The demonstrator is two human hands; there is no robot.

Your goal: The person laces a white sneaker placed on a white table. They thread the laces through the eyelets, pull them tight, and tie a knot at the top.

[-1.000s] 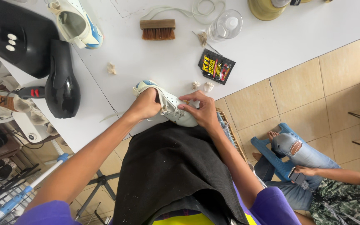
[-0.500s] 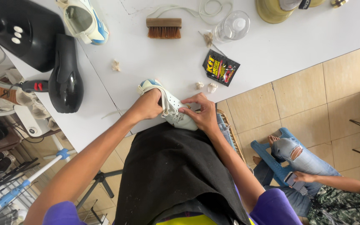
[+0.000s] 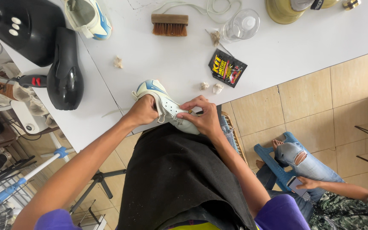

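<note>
We see the white table (image 3: 184,64) spreading beyond both hands, and a black apron (image 3: 179,179) below them. At the table's near edge lies a pale sneaker (image 3: 167,106), clamped between our hands: the left hand (image 3: 143,110) grips its heel end, the right hand (image 3: 203,117) presses fingertips on its toe. Well beyond the right hand lie a wooden brush (image 3: 169,24), a dark sachet (image 3: 227,67) and, nearer, two small wads (image 3: 211,87).
</note>
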